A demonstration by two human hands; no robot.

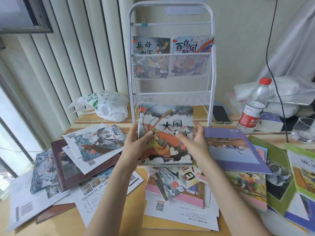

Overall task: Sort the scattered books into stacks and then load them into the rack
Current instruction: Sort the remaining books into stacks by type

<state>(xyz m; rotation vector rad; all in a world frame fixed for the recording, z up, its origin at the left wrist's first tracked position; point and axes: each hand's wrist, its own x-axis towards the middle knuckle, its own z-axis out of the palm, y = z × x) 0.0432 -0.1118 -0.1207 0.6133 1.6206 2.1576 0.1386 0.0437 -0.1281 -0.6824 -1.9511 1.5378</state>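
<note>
Both forearms reach forward over the desk, holding one thin picture book with a grey-and-orange monkey-warrior cover upright and slightly tilted just in front of the white wire-mesh rack. Left hand grips the book's left edge, thumb on the cover, fingers behind. Right hand sits at the right edge with thumb laid across the cover; it is motion-blurred, so the grasp looks light but cannot be judged exactly. Rack stands at the back of the yellow wooden desk; its upper mesh pocket holds two picture books side by side, the grey-covered one left, the pale one with a dragon right; the lower pocket shows no books. Scattered books lie overlapping on the desk left, centre and right of the hands, including a purple-bordered book and green-bordered ones. Also on the desk: white plastic bag, dark phone, clear water bottle with red cap. White vertical blinds at left
</note>
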